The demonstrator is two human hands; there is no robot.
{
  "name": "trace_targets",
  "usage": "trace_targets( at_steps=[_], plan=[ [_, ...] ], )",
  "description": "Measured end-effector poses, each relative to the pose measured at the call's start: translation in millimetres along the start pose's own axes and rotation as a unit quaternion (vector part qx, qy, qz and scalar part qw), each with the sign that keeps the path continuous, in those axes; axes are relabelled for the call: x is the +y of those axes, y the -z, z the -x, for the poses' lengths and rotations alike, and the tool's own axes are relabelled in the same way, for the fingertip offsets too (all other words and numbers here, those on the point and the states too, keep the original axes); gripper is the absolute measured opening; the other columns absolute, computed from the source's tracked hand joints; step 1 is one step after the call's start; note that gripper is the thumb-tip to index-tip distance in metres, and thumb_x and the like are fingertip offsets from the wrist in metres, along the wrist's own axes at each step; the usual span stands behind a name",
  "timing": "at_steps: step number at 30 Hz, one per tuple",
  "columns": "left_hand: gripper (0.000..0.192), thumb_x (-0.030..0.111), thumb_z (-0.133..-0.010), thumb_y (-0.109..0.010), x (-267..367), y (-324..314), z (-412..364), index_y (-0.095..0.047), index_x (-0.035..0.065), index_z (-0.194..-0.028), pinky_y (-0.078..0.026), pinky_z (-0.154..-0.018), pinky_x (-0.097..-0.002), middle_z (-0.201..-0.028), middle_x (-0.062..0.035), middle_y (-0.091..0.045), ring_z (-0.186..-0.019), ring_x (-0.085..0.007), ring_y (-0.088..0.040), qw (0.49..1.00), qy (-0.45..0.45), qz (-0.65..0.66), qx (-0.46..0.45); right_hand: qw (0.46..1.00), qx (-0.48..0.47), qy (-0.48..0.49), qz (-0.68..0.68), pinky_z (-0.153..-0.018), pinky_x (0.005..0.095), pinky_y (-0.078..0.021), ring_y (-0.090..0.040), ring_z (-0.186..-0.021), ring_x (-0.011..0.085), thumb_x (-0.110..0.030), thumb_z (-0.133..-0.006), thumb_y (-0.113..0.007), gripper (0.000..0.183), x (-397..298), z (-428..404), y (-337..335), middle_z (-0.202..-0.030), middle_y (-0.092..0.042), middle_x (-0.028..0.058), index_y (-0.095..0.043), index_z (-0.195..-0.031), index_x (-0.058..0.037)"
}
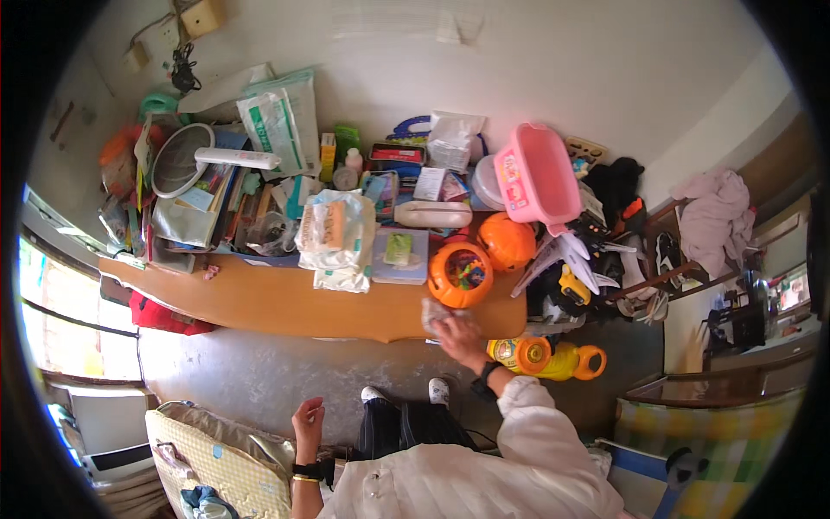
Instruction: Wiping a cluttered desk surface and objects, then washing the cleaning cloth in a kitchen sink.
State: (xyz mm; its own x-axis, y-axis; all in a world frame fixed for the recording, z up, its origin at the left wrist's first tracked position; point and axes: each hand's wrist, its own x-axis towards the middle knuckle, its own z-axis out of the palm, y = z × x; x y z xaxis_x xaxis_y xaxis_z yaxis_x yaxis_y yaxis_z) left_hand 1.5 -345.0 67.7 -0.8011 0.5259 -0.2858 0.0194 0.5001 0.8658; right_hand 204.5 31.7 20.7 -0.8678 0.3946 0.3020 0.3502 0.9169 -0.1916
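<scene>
My right hand presses a crumpled, pale cloth onto the front edge of the brown wooden table. Just behind the cloth stands an orange pumpkin-shaped bucket holding small colourful pieces. A second orange pumpkin bucket leans close behind it. My left hand hangs over the floor in front of my body, fingers loosely curled, with nothing visible in it. To the left of the buckets, a green packet rests on a flat, pale box.
A pink plastic basin stands tilted behind the buckets. Stacked plastic packages, books and a white electric swatter crowd the table's back. A yellow toy bottle lies by the right corner. Behind me is a checked mattress.
</scene>
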Motion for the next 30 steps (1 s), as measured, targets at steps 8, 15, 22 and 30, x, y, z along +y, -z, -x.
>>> trace_targets(
  at_steps=[8, 15, 22, 30],
  plan=[
    [0.020, 0.003, -0.082, -0.063, 24.5, -73.1, 14.4, -0.065, 0.0002, -0.101, -0.052, -0.078, -0.0309, -0.092, -0.0121, -0.069, -0.087, -0.0186, -0.066, 0.998, -0.045, -0.017, -0.051, 0.990, 0.019, -0.136, 0.008, -0.077, 0.0448, -0.0442, -0.053, -0.092, 0.0338, -0.006, -0.074, -0.066, 0.042, 123.5, 89.7, 53.9, -0.099, -0.054, 0.0127, -0.054, -0.114, -0.0106],
    [0.022, 0.008, -0.084, -0.064, 60.9, -91.1, 18.3, -0.064, 0.0031, -0.106, -0.052, -0.080, -0.0319, -0.098, -0.0108, -0.068, -0.090, -0.0187, -0.065, 0.992, -0.085, -0.077, -0.053, 0.962, 0.021, -0.268, 0.045, -0.081, 0.0451, -0.0434, -0.052, -0.097, 0.0370, -0.009, -0.079, -0.062, 0.041, 95.0, 101.9, 34.7, -0.104, -0.051, 0.0174, -0.052, -0.119, -0.0047],
    [0.019, 0.013, -0.083, -0.062, 34.0, -47.7, 35.8, -0.064, 0.0060, -0.100, -0.051, -0.074, -0.0352, -0.092, -0.0134, -0.067, -0.086, -0.0284, -0.065, 0.996, -0.076, -0.045, -0.001, 0.968, -0.061, -0.213, 0.116, -0.080, 0.0434, -0.0441, -0.053, -0.095, 0.0344, -0.014, -0.082, -0.059, 0.033, 6.2, 58.0, 22.3, -0.100, -0.050, 0.0153, -0.053, -0.112, -0.0029],
    [0.019, 0.013, -0.083, -0.063, -0.4, 60.7, 22.7, -0.065, 0.0065, -0.100, -0.051, -0.074, -0.0361, -0.093, -0.0137, -0.067, -0.086, -0.0287, -0.065, 0.991, -0.121, -0.011, 0.057, 0.994, -0.042, -0.060, 0.085, -0.084, 0.0425, -0.0431, -0.055, -0.095, 0.0332, -0.015, -0.080, -0.057, 0.022, -143.5, -41.4, -68.1, -0.094, -0.054, 0.0153, -0.057, -0.097, -0.0019]
  ],
)
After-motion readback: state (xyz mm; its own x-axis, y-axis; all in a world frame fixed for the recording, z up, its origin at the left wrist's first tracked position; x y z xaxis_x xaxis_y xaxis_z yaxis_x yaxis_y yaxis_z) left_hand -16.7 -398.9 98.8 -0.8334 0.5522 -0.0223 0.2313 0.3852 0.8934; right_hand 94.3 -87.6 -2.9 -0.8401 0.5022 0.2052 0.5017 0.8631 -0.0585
